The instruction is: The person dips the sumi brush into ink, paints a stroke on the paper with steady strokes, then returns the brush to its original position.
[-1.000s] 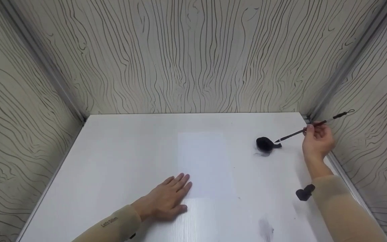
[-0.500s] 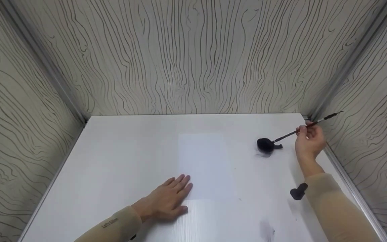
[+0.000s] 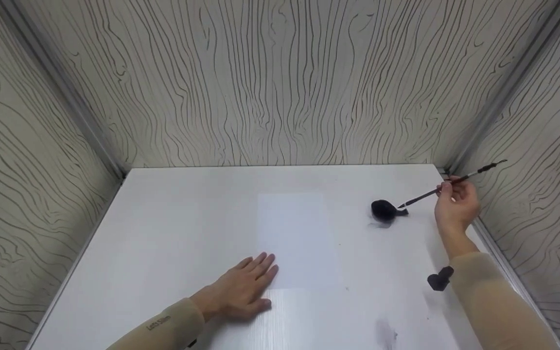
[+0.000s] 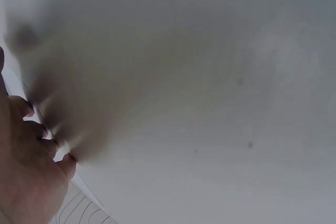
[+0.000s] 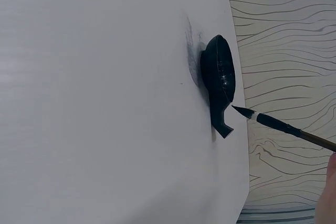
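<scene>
My right hand [image 3: 457, 206] pinches a calligraphy brush [image 3: 422, 197] around the middle of its shaft, fingers curled. In the head view the brush slants down to the left, its tail loop up at the right. Its dark pointed tip [image 5: 241, 110] is right by the rim of a small black ink dish [image 3: 383, 210] with a short handle. Wet ink glints inside the dish [image 5: 224, 69] in the right wrist view. My left hand [image 3: 244, 287] lies flat with fingers spread, fingertips on the lower left edge of a white sheet of paper [image 3: 297, 233].
The dish and paper are on a white table [image 3: 178, 218]. Grey ink smears [image 3: 386, 330] mark it near the front right and below the dish. Wood-grain patterned panels [image 3: 280, 87] rise behind and at both sides, with metal posts [image 3: 503, 92] in the corners.
The brush tip dipped left into the ink dish half a second ago. Now my right hand has drawn it back right, to the dish's rim. My left hand has stayed in place.
</scene>
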`<state>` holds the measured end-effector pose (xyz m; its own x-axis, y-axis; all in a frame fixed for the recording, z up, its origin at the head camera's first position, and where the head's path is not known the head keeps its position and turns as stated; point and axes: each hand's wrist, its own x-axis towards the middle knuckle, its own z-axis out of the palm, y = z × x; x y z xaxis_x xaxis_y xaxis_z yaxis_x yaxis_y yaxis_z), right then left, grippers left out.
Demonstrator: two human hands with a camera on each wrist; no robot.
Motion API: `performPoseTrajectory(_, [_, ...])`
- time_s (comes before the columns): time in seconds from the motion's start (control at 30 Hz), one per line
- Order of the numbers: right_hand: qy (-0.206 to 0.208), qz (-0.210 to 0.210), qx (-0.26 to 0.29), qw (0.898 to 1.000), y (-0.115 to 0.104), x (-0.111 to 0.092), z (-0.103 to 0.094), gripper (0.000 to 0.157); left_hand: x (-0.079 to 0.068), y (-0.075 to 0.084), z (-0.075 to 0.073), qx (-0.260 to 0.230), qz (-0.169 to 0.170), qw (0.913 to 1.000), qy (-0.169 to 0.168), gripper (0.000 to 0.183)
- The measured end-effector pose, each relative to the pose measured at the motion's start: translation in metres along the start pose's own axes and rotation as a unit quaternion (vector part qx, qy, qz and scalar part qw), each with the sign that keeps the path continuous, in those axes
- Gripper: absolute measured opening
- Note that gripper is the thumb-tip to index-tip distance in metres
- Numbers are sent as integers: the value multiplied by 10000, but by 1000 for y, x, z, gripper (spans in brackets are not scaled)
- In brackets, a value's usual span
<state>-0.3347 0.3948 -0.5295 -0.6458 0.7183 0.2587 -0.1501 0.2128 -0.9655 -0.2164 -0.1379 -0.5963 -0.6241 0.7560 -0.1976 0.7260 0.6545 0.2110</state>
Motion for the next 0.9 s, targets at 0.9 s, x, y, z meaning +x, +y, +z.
performPoseTrajectory(0.9, [128,-183,-320,9992,10,-9,2,11,0,0,-1,50,-5,10000,-19,88])
